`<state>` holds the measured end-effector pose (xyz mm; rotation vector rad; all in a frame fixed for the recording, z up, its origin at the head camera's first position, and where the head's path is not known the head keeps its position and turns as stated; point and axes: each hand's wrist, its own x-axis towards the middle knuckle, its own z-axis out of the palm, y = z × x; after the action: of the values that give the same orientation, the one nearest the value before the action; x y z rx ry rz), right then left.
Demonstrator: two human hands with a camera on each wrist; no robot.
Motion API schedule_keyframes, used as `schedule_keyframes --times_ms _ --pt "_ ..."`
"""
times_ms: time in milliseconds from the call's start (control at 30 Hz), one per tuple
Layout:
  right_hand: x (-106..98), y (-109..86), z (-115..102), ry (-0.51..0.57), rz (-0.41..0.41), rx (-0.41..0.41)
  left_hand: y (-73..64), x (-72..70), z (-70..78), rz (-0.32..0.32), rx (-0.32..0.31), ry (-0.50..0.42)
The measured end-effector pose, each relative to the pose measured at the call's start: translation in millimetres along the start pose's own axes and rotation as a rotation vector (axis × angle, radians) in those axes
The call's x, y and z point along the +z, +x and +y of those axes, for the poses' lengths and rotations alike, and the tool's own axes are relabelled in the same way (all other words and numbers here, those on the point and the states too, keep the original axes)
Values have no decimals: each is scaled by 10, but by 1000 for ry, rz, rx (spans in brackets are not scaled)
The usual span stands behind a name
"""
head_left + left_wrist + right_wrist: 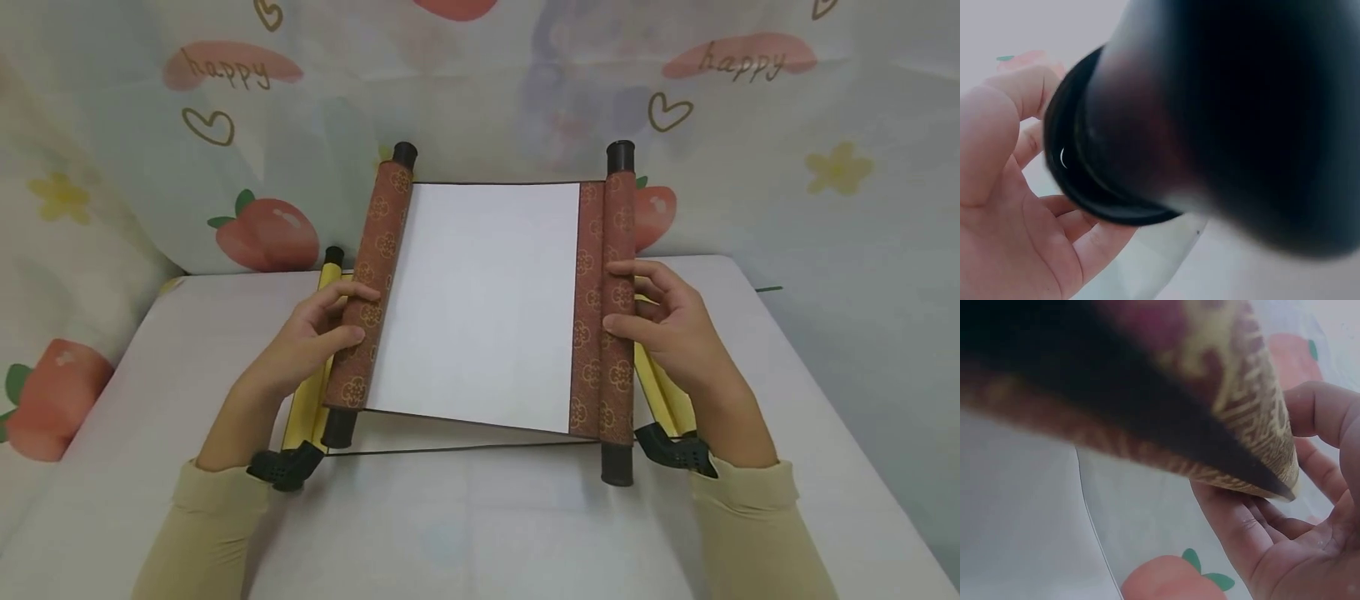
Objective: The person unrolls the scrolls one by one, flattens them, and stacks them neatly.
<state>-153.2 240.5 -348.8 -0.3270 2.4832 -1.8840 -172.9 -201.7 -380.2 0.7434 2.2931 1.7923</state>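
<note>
Head: grasping red scroll [480, 300] by its rolls [384, 233] with left hand [303, 333] and right hand [671, 325], over yellow scroll [303, 404] on desk [465, 533] | Left wrist: showing blurred black end [1091, 187] beside fingers [1104, 247] | Right wrist: holding patterned roll [1254, 428]

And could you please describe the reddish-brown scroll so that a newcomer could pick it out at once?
Start at the white table in the head view. Over it, between the person's two hands, is a partly unrolled scroll, blank white in the middle. Its reddish-brown sides carry gold flower outlines, unlike the yellow-edged scroll beneath.
</note>
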Motion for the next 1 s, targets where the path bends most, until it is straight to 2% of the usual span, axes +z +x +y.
schedule_keyframes --times_ms 200,300,400,467,533,600,700,833,1000 --pt "26 29 -63 -29 -6 -12 5 -10 -59 26 -84 32" --pt "11 20 -85 -51 -7 2 13 -12 -72 19 -122 27" --pt "-11 -12 -70 25 -9 10 23 -16 -77 -5 -136 20" --pt "-15 -38 -36 124 -25 -1 18 -29 -76 -19 -142 13" --pt "-19 -66 6 221 -51 -15 5 -34 -67 -21 -154 7" --pt "-33 -77 46 264 -79 -31 -10 -39 -44 -7 -159 -5" --pt "-71 -61 82 266 -104 -41 -37 -47 -4 15 -155 -51" --pt "-178 -59 113 269 -106 -36 -57 -10 35 -4 -150 -163" --pt "-287 -74 150 301 -163 -30 -133 60 11 -32 -212 -210"
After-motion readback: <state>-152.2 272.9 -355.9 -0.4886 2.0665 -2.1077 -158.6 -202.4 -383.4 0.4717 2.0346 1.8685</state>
